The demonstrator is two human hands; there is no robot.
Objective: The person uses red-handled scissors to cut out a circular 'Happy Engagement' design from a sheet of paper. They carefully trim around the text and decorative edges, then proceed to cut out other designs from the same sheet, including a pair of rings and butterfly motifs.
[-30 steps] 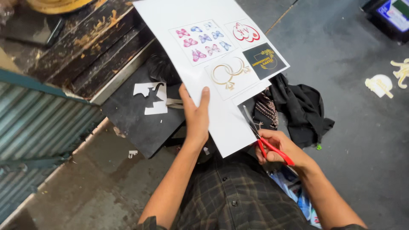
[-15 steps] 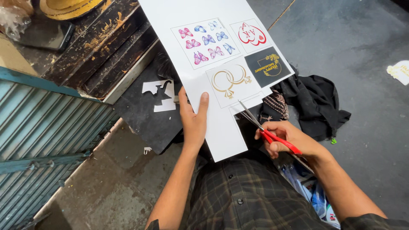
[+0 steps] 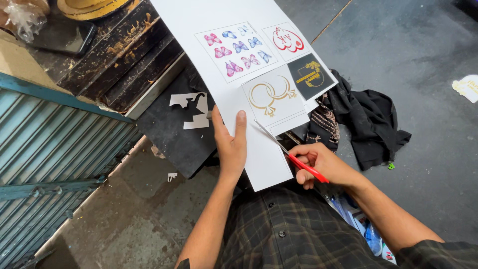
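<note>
My left hand (image 3: 230,142) grips the lower part of a large white sheet (image 3: 234,45) printed with coloured butterflies, a red heart design, a black square with gold art and a pair of gold rings (image 3: 271,93). My right hand (image 3: 318,164) holds red-handled scissors (image 3: 289,154). Their blades are cutting into the sheet's right edge just below the gold rings panel.
A black cloth (image 3: 363,119) lies on the dark floor to the right. White paper scraps (image 3: 191,109) rest on a black board to the left, beside a paint-stained wooden ledge and a blue corrugated shutter (image 3: 55,149). A cut-out shape (image 3: 468,87) lies far right.
The scissor blades have pushed further into the sheet below the gold rings panel. My left hand keeps its hold on the paper.
</note>
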